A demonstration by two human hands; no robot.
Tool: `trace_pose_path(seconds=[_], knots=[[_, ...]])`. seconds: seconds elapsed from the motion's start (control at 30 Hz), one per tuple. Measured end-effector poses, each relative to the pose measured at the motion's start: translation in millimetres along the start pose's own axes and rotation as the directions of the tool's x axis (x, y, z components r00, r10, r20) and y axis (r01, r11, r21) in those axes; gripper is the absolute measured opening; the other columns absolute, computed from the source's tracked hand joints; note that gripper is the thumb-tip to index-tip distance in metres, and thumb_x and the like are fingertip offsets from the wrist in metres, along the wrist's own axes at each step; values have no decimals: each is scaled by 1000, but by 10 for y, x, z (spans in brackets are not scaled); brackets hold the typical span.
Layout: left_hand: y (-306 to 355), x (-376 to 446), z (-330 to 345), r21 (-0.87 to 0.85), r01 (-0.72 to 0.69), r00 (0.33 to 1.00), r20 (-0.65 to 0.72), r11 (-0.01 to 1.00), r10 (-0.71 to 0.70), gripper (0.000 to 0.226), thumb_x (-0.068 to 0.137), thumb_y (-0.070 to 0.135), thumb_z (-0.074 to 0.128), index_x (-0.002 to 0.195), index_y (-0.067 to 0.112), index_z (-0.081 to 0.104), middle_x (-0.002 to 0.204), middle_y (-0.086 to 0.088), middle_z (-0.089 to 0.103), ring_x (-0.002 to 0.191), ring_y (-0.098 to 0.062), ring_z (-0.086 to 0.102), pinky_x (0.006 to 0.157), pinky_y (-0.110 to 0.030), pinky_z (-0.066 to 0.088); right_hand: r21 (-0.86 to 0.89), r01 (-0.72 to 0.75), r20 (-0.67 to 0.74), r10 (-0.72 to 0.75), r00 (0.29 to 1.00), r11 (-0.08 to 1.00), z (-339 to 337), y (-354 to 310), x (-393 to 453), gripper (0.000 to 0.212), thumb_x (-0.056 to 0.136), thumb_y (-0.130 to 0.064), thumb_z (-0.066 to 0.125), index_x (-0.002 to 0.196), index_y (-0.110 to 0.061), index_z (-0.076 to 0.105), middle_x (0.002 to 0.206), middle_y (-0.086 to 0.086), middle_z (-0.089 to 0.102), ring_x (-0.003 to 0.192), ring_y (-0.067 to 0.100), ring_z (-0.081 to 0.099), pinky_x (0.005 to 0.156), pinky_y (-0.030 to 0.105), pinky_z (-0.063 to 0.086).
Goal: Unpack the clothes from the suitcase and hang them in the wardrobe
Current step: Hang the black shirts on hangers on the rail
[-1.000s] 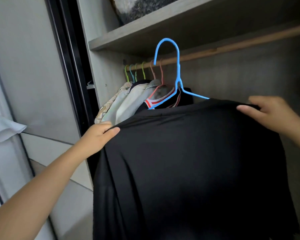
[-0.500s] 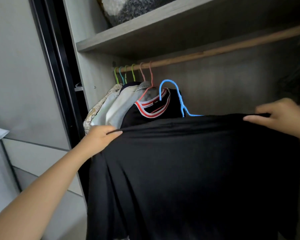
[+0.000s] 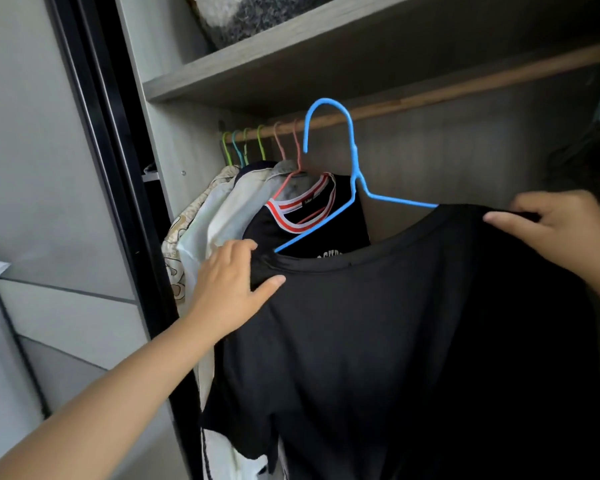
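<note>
Holding: a black T-shirt point(image 3: 413, 341) on a blue hanger point(image 3: 354, 161), gripped at both shoulders in front of the open wardrobe point(image 3: 174, 133).
Left hand: left hand point(image 3: 229, 289) grips the shirt's left shoulder, thumb on the near face of the cloth, fingers curled over the top edge behind it.
Right hand: right hand point(image 3: 555, 226) pinches the right shoulder, thumb lying along the near face, fingers wrapped over the seam.
Shirt position: right of centre, nearer than the hung clothes point(image 3: 222, 216), below the wooden rail point(image 3: 465, 84).
Hanger: its hook points up, reaching rail height; whether it touches the rail cannot be told.
Long axis: shoulder line runs left to right, the right end higher; the body hangs straight down.
Hidden: both hanger ends sit inside the shirt; the hem is cut off at the bottom edge; the right wrist leaves the frame.
Hard to make out: the dark far right corner of the wardrobe and the fuzzy grey bundle point(image 3: 257, 15) on the shelf point(image 3: 291, 60).
</note>
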State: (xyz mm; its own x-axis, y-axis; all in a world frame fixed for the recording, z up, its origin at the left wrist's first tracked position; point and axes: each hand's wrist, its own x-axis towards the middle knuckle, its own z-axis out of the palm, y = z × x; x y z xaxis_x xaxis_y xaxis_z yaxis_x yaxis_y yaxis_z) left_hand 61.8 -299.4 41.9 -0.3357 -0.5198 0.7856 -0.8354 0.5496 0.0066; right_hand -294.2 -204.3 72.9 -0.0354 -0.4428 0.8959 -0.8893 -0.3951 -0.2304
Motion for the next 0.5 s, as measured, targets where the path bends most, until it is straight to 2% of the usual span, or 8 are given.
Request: trace_pose_path(seconds=[0.03,0.1,0.17,0.23,0.3,0.4,0.47,0.5], knots=[[52,13,32,61,8,999,32,998,-10,76,81,63,44,131,6,40,131,-7,47,124,-23,42,100,-32,33,27,-13,-10,14,1000,1000,-8,-5,-5,41,68,-58,55,47,-26,40,57,-25,55,46,-11,46,45,5,29],[124,39,83,100,39,998,47,994,-44,58,89,46,49,129,4,43,124,-11,54,116,-28,52,90,-35,43,17,-9,-35,10,999,1000,-29,15,-26,58,68,-69,50,49,-14,49,67,-9,57,48,-8,46,46,7,30],[161,53,94,127,-2,1000,24,992,-1,33,88,28,50,101,0,59,88,-14,66,78,-31,66,55,-33,50,-25,-14,-54,13,998,1000,-93,10,-50,68,68,-66,48,52,-1,54,49,11,44,50,-9,47,48,7,31],[90,52,120,93,-25,999,-43,995,29,30,85,23,41,77,0,58,60,-10,60,48,-29,59,36,-27,37,-81,7,-74,-13,997,997,-181,20,-66,74,70,-68,45,53,3,55,40,2,37,53,-3,48,51,7,31],[51,53,118,-121,-64,998,-6,991,64,34,86,31,35,69,5,51,50,-4,50,44,-20,52,41,-26,36,-147,20,-64,-29,997,989,-261,29,-89,86,72,-80,31,53,0,54,41,5,39,60,7,45,53,9,33],[37,135,62,-481,-82,983,105,873,151,36,83,42,33,58,17,28,45,8,31,48,-3,42,48,-12,30,-206,-11,-5,10,1000,978,-317,146,-147,97,67,-88,21,53,2,53,42,11,41,58,16,45,53,10,33],[15,215,-9,-611,2,964,211,792,161,40,79,49,35,57,16,28,47,11,38,48,1,37,50,-10,30,-276,-47,-1,48,999,960,-312,224,-203,90,65,-85,27,52,2,49,46,15,44,47,22,47,51,19,32],[-1,246,-43,-663,60,947,275,746,168,48,75,58,40,59,13,34,52,12,39,52,1,37,53,-11,31,-336,-61,-22,57,998,940,-302,250,-232,81,65,-78,31,52,0,47,48,18,48,51,31,53,53,28,33]])
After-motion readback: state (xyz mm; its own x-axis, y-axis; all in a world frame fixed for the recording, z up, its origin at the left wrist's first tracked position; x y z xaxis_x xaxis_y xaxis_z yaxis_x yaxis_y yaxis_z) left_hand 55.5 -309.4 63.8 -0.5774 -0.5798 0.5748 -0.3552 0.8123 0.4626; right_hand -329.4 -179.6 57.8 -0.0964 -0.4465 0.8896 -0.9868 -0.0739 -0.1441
